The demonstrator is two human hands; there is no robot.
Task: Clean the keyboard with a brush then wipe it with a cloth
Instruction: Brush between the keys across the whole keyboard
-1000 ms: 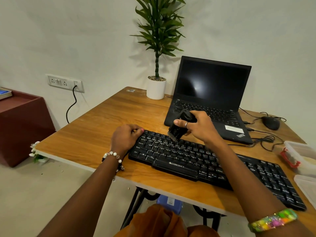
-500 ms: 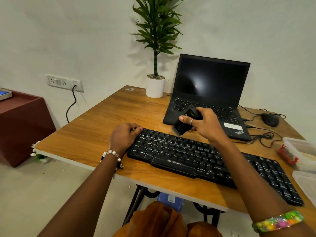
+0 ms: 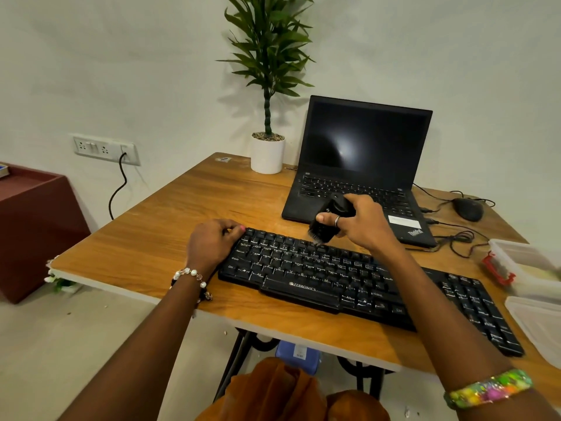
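A black keyboard [image 3: 349,281] lies slantwise on the wooden table [image 3: 182,238], near its front edge. My left hand [image 3: 212,241] rests on the keyboard's far left corner and holds it down. My right hand [image 3: 361,221] grips a small black brush [image 3: 326,221] with its bristles pointing down at the top key rows, just touching or barely above them. No cloth is in sight.
An open black laptop [image 3: 361,165] stands just behind the keyboard. A potted plant [image 3: 267,153] is at the back, a mouse [image 3: 469,208] with tangled cables at the right. Clear plastic containers [image 3: 528,268] sit at the right edge. A dark red cabinet [image 3: 33,226] stands left of the table.
My right hand has moved the brush along the top rows, lifting it toward the laptop and bringing it back down to the keys. My left hand has stayed on the corner.
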